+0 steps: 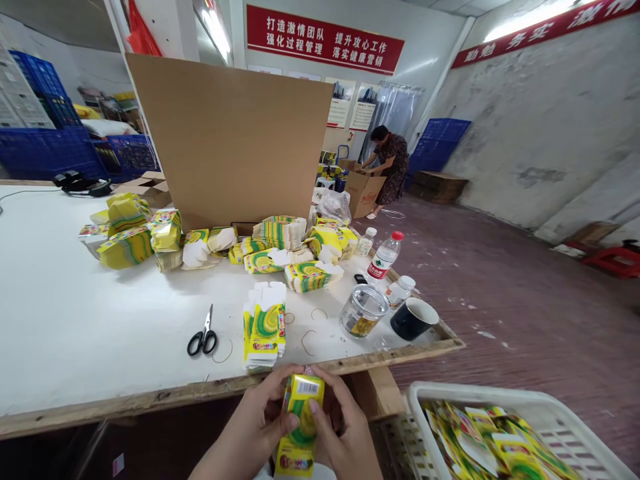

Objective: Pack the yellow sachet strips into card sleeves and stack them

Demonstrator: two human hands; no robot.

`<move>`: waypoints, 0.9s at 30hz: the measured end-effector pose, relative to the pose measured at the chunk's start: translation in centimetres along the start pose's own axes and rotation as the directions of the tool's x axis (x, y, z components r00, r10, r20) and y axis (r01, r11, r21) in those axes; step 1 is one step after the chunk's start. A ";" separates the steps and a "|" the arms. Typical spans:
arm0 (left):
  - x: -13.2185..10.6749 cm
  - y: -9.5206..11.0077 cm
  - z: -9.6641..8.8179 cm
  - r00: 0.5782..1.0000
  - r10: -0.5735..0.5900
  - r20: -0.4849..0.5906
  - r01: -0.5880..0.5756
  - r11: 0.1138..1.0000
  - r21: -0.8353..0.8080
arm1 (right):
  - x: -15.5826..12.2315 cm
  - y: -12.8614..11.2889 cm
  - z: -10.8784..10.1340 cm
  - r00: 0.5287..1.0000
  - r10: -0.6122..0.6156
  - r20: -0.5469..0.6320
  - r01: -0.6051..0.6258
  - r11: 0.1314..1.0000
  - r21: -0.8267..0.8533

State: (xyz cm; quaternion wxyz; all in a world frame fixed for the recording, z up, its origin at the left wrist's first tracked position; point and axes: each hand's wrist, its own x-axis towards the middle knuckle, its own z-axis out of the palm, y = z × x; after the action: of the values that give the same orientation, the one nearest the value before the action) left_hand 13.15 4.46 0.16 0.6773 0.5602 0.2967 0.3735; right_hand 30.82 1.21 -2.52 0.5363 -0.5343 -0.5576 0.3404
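Between my two hands, just in front of the table edge, is a small yellow and green carton (pixel 302 427) with a barcode near its top. My left hand (pixel 265 417) wraps its left side, thumb on the front. My right hand (pixel 343 423) grips the other side, its thumb pressed on the printed face. Something small and patterned shows at the carton's top, too small to name. Beyond my hands, a stack of flat cartons (pixel 266 323) lies at the table's front edge.
Scissors (pixel 204 337) lie left of the stack. Bundled cartons (pixel 280 233) line the table's back before a large cardboard sheet (pixel 235 140). A clear jar (pixel 364 310), water bottle (pixel 385 257) and dark mug (pixel 413 320) stand right. A white basket (pixel 425 440) holds yellow packets. Another person (pixel 393 163) bends over a box.
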 end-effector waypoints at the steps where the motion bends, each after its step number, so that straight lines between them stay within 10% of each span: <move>1: 0.1 -0.3 0.1 1.000 0.004 -0.012 -0.004 1.000 -0.003 | 0.0 0.2 0.2 1.000 0.017 0.008 -0.017 1.000 0.026; 10: 0.3 1.0 0.4 0.998 -0.050 -0.033 0.045 0.989 -0.143 | 0.7 -2.1 -0.8 0.979 0.186 0.081 -0.202 0.926 0.319; 16: 0.1 1.7 0.6 0.999 -0.024 -0.039 0.024 1.000 0.000 | 0.6 -2.3 -1.8 0.955 0.270 -0.124 -0.224 0.928 0.298; 18: 0.3 1.7 -0.4 0.985 0.102 -0.137 -0.061 0.960 0.274 | -0.1 -1.6 -4.4 0.844 0.250 -0.475 -0.136 0.956 0.260; 20: 0.8 1.6 -2.2 0.935 0.283 -0.214 -0.103 0.794 0.599 | -1.0 -0.4 -8.1 0.561 0.199 -0.803 0.029 0.965 0.259; 22: 1.5 1.2 -4.1 0.900 0.382 -0.209 -0.068 0.597 0.800 | -2.1 1.1 -11.6 0.411 0.264 -0.872 0.165 0.920 0.356; 27: 2.6 -0.5 -6.4 0.940 0.328 -0.092 -0.026 0.338 0.941 | -3.6 3.6 -10.7 0.615 0.508 -0.603 -0.133 0.821 0.555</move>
State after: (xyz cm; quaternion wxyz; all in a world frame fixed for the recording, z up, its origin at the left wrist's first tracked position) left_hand 9.42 10.06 -1.54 0.1496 0.8171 0.4793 0.2833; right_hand 41.42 -3.59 -4.70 0.7499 -0.5757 -0.0911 0.3130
